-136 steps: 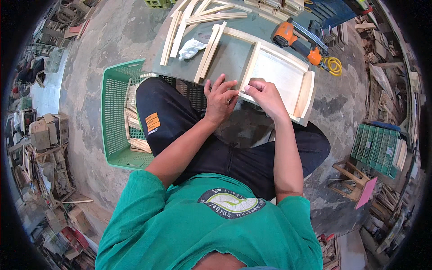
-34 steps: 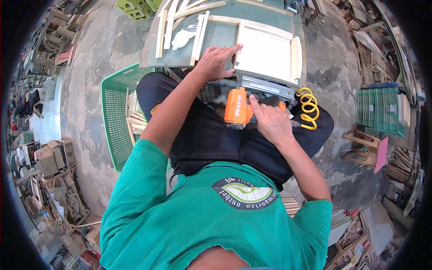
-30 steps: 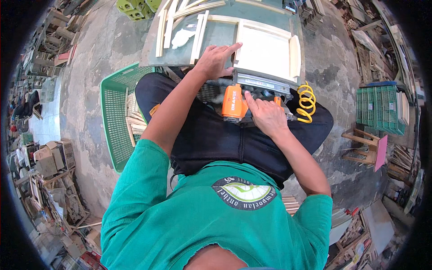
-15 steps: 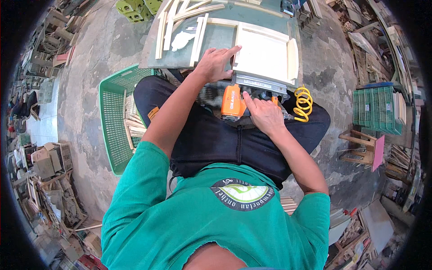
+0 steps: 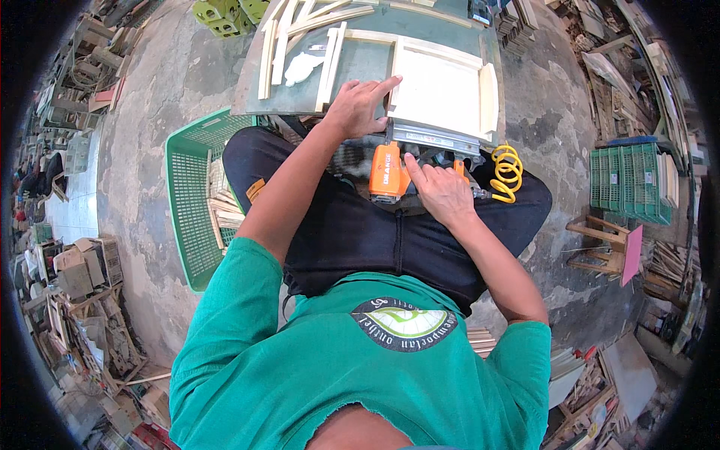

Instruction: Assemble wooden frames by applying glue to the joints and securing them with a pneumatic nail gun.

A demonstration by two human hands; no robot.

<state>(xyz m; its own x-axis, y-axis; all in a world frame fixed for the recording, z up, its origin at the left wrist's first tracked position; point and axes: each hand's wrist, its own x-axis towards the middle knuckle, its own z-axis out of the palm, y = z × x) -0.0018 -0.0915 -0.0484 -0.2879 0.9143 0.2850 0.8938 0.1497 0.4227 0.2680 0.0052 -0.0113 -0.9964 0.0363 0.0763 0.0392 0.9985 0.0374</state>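
On the worktable lies a shallow wooden frame (image 5: 436, 84) with a pale flat panel inside. My left hand (image 5: 358, 107) holds its left near corner, forefinger stretched over the side strip and thumb down by the near edge. Other fingers of this hand are partly hidden. An orange nail gun (image 5: 386, 171) is in my right hand (image 5: 444, 195), fingers around its handle and thumb pointing up along it. Its long grey magazine (image 5: 435, 138) lies along the frame's near side; the gun's tip sits by the near left corner. A coiled yellow air hose (image 5: 507, 174) runs from the handle.
Loose wooden strips (image 5: 328, 71) and a white crumpled lump (image 5: 302, 68) lie on the green-topped worktable (image 5: 356, 63). A green basket (image 5: 182, 217) holding wood strips stands left of my leg. Green crates (image 5: 626, 180) and a pink-topped stool (image 5: 631, 253) are to the right.
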